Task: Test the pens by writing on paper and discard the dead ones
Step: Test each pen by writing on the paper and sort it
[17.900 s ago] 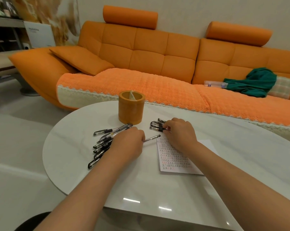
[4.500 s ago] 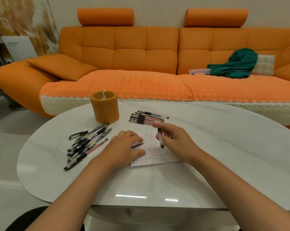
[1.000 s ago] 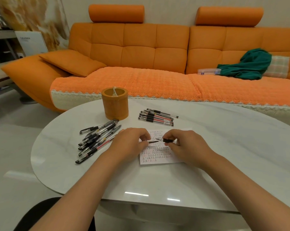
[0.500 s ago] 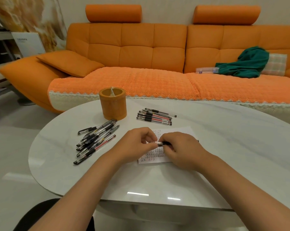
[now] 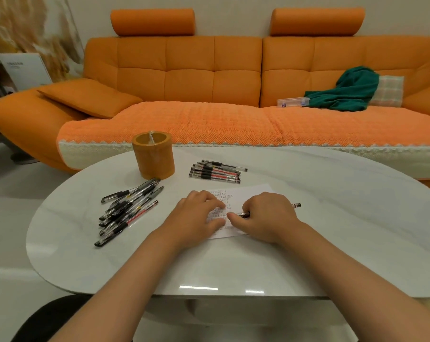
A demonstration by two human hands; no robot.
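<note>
My right hand (image 5: 268, 215) grips a pen (image 5: 296, 205) lying sideways over the written-on paper (image 5: 249, 193). The pen's rear end sticks out to the right of my fist, and a short bit shows at my fingertips. My left hand (image 5: 199, 215) rests on the left part of the paper with bent fingers, its fingertips close to the pen's left end. A loose pile of pens (image 5: 127, 211) lies to the left of my hands. A neat row of pens (image 5: 216, 172) lies behind the paper.
An orange round pen holder (image 5: 153, 159) stands on the white oval table (image 5: 332, 230) behind the left pile. Beyond the table is an orange sofa (image 5: 209, 77) with a green cloth (image 5: 347, 92) and a clear box (image 5: 293, 102).
Half a second ago both hands met at the pen over the paper. Now my left hand has drawn slightly away and rests on the sheet, while my right hand keeps the pen.
</note>
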